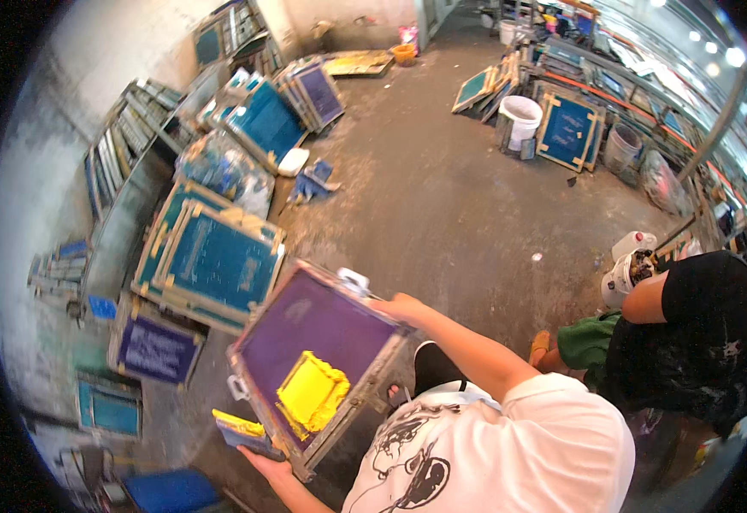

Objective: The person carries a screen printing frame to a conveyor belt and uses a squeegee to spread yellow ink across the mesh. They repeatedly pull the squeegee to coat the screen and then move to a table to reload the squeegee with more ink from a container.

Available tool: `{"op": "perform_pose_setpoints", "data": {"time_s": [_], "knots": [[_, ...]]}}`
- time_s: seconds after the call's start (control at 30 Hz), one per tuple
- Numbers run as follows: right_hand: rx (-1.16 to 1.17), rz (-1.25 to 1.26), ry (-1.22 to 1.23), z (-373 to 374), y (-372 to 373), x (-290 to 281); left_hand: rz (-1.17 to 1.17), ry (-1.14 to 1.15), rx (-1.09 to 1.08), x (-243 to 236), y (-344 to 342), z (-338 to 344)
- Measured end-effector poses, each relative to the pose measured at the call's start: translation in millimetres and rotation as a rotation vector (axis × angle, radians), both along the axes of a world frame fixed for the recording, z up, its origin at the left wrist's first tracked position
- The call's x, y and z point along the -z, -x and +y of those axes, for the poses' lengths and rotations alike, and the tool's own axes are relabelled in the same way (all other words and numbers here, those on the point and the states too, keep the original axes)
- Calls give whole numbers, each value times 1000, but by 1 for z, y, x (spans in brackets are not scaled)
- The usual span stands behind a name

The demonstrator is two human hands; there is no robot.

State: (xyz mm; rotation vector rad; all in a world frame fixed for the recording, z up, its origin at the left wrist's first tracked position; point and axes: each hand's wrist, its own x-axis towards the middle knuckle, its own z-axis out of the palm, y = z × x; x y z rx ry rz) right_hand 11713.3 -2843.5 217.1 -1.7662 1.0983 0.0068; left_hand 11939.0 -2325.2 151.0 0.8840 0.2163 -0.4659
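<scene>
Well, the right hand (401, 309) is closed on one corner of a single purple screen frame (305, 315), while the left hand (271, 466) grips one yellow-smeared squeegee (253, 439); whether it touches the frame too, I can't tell. The frame slants between both hands, with one thick yellow patch (312, 392) nearer the left, and two white handles (354, 280) on its sides.

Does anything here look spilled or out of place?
A crumpled blue bundle and a small white scrap lie loose on the floor, as if dropped. The yellow paint looks messy too, a thick, ragged patch off-centre on the purple screen, though perhaps it belongs there.
</scene>
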Motion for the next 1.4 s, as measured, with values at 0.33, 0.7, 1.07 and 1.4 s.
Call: {"op": "perform_pose_setpoints", "data": {"time_s": [0.33, 0.7, 1.07, 1.4], "knots": [[814, -58, -306, -249, 58, -45, 102, -155, 525, -97, -165, -453], [773, -19, -296, -531, -2, -146, 155, -253, 620, -204, -242, -771], [858, 29, -202, -851, -100, -240, 248, -287, 731, -217, -351, -1146], [1379, -507, -355, -1049, -50, -233, 201, -82, 1143, -361, -384, -1585]]}}
